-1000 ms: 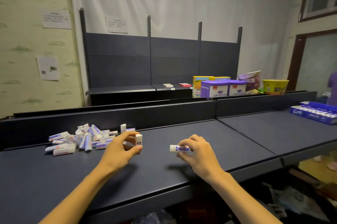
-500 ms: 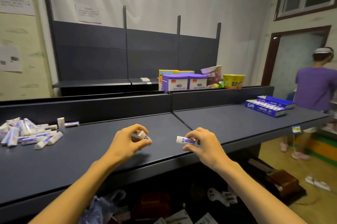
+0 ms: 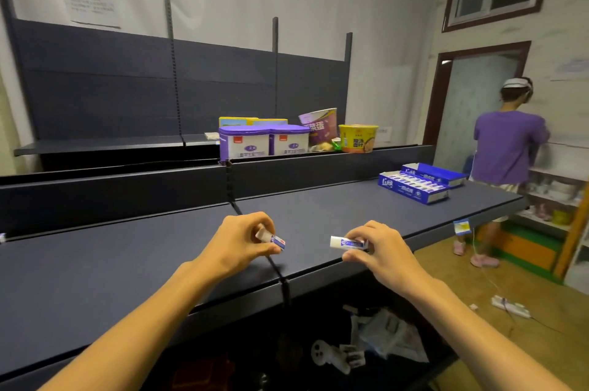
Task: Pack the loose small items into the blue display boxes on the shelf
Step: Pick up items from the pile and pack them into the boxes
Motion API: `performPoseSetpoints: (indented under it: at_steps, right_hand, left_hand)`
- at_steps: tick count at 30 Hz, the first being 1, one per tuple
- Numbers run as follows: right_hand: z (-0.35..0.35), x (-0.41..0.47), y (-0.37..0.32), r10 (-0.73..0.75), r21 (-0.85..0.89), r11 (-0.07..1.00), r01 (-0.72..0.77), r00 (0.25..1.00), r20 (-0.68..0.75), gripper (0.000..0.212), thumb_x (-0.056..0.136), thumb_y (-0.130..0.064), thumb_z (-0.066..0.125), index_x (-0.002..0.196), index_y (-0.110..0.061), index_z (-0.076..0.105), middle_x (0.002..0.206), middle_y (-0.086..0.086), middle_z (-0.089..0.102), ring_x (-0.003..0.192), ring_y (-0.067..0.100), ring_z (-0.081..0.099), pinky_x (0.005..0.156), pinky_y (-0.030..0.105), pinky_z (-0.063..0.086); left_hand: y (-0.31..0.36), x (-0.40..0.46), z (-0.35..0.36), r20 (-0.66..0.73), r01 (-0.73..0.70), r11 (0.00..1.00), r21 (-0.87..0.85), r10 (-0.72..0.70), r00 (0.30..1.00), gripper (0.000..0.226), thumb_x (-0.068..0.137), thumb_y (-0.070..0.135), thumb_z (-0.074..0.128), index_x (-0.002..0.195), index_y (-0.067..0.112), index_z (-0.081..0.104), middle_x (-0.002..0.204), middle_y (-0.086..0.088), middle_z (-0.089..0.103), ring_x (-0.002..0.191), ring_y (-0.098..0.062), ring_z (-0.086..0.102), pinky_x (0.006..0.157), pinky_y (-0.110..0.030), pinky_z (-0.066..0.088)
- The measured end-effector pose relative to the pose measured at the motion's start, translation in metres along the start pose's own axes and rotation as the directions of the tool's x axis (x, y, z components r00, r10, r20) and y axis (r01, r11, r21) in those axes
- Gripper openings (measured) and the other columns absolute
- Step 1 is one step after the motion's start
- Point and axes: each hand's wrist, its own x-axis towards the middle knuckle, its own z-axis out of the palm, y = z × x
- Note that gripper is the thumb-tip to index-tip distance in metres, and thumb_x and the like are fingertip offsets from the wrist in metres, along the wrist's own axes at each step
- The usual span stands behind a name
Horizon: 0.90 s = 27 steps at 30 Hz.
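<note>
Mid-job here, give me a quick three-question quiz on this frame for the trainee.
1. True or false: each hand holds one small white and blue item.
2. Where do the blue display boxes stand relative to the hands? A) far right on the shelf B) on the floor C) between the hands
3. What stands on the rear ledge right of the purple-lidded tubs?

Key
1. True: left hand pinches one item, right hand pinches another item.
2. A
3. A yellow bowl, past a tilted purple packet.
</note>
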Motion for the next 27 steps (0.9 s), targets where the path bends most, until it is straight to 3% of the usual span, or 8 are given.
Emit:
performPoseSetpoints:
  at_steps: [5,14,20,27]
  right_hand:
    - [-0.021,0.041,0.064,-0.001,-0.001,1.000,0.001,1.000,0.006,0.031,0.081,-0.038,0.071,0.108,-0.022,0.067,0.099,-0.007,0.058,0.086,0.009,0.053,0.072,0.013,0.039]
    - [-0.034,0.104,0.156,-0.055,0.009,0.998,0.054,0.998,0.006,0.029,0.082,-0.037,0.072,0.108,-0.025,0.067,0.105,-0.006,0.060,0.093,0.010,0.056,0.080,0.023,0.049]
    - [-0.058,0.119,0.222,-0.068,0.051,0.996,0.070,0.997,-0.036,0.025,0.083,-0.035,0.072,0.105,-0.026,0.067,0.100,-0.007,0.059,0.092,0.011,0.054,0.082,0.034,0.050]
    - [-0.098,0.121,0.306,-0.060,0.095,0.994,0.059,0.998,0.008,0.035,0.083,-0.035,0.071,0.116,-0.025,0.062,0.118,-0.007,0.057,0.114,0.008,0.048,0.088,0.032,0.053]
  left_hand:
    - [0.008,0.056,0.040,0.008,-0.018,0.999,0.035,0.018,1.000,0.025,0.069,0.036,0.082,0.083,0.027,0.064,0.077,0.010,0.065,0.069,-0.011,0.060,0.060,-0.018,0.051]
    - [0.016,0.148,0.110,-0.058,0.014,0.999,0.042,-0.012,0.998,0.024,0.069,0.038,0.082,0.083,0.027,0.065,0.078,0.010,0.065,0.068,-0.011,0.061,0.058,-0.015,0.046]
    - [0.043,0.190,0.163,-0.080,0.002,0.998,0.056,0.002,0.997,0.028,0.077,0.036,0.076,0.101,0.023,0.071,0.089,0.009,0.067,0.076,-0.009,0.062,0.072,-0.023,0.052]
    - [0.093,0.219,0.234,-0.112,0.023,0.998,0.050,-0.017,0.994,0.021,0.080,0.039,0.073,0.095,0.024,0.074,0.088,0.011,0.069,0.079,-0.009,0.063,0.070,-0.027,0.054]
